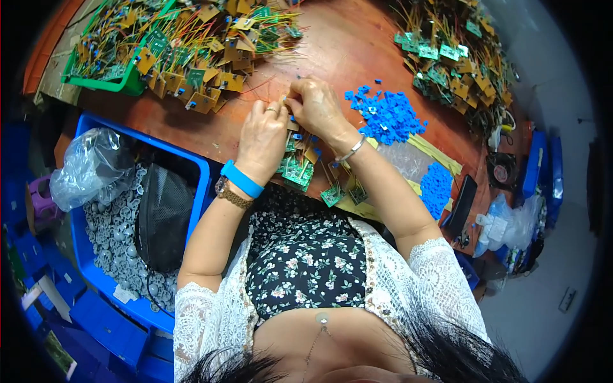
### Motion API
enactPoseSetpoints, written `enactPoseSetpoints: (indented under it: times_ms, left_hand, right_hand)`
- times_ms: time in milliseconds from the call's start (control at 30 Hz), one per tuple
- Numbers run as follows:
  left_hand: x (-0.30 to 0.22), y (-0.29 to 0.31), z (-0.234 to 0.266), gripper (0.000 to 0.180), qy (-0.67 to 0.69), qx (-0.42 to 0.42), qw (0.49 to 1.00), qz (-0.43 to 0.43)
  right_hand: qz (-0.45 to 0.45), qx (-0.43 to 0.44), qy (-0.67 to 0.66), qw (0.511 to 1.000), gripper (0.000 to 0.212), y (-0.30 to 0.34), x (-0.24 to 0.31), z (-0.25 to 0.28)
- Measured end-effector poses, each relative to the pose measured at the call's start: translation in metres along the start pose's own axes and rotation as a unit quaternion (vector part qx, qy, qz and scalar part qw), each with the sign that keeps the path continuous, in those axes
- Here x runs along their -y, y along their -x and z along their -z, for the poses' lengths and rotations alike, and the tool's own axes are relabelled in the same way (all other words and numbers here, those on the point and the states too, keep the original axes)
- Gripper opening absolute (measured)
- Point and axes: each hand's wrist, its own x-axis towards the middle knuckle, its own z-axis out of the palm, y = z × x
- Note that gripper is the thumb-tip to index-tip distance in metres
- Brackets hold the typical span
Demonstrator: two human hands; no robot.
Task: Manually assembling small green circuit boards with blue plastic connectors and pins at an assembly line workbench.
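My left hand [263, 131] and my right hand [314, 110] meet over the table, their fingertips pinched close together. A tiny pale bit shows between them; the rest of what they hold is hidden by the fingers. Thin red wires lie on the table just beyond my left fingertips. Below the hands, at the table's near edge, lie green circuit boards [296, 171] with wires and small brown boards attached. Two more small green boards [332, 195] sit under my right forearm. To the right of my right hand is a loose heap of small blue plastic pieces [388, 118].
Large piles of wired circuit boards stand at far left [198, 57] and far right [453, 57], the left one partly in a green crate [105, 85]. A smaller blue pile [437, 190] lies near a dark phone-like slab [461, 204]. A blue bin [203, 185] of grey parts stands left.
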Motion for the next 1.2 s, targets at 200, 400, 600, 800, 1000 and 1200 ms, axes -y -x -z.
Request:
enactPoseSetpoints:
  times_ms: [200, 400, 600, 800, 1000, 1200]
  left_hand:
    - [0.005, 0.017, 0.057, 0.036, 0.112, 0.020, 0.993, 0.035]
    - [0.021, 0.010, 0.072, 0.050, 0.113, -0.006, 0.993, 0.033]
    - [0.065, -0.026, 0.018, 0.041, -0.300, -0.021, 0.954, 0.007]
    - [0.061, -0.023, 0.025, 0.028, -0.169, -0.133, 0.976, -0.039]
    - [0.029, -0.001, 0.037, 0.037, -0.063, -0.173, 0.981, -0.066]
    - [0.022, 0.012, 0.021, 0.040, 0.204, -0.140, 0.968, 0.043]
  right_hand:
    - [-0.022, 0.050, -0.132, 0.990, 0.012, 0.010, -0.021, 0.029]
    - [-0.034, -0.108, 0.236, 0.965, 0.011, 0.014, -0.113, 0.098]
    - [-0.044, -0.065, 0.174, 0.982, 0.009, -0.003, -0.096, 0.082]
    - [-0.007, -0.033, 0.082, 0.996, 0.010, -0.017, -0.061, 0.053]
    - [-0.074, -0.109, 0.101, 0.986, 0.015, -0.013, -0.098, 0.079]
    - [-0.158, -0.071, 0.035, 0.984, 0.011, -0.006, -0.101, 0.083]
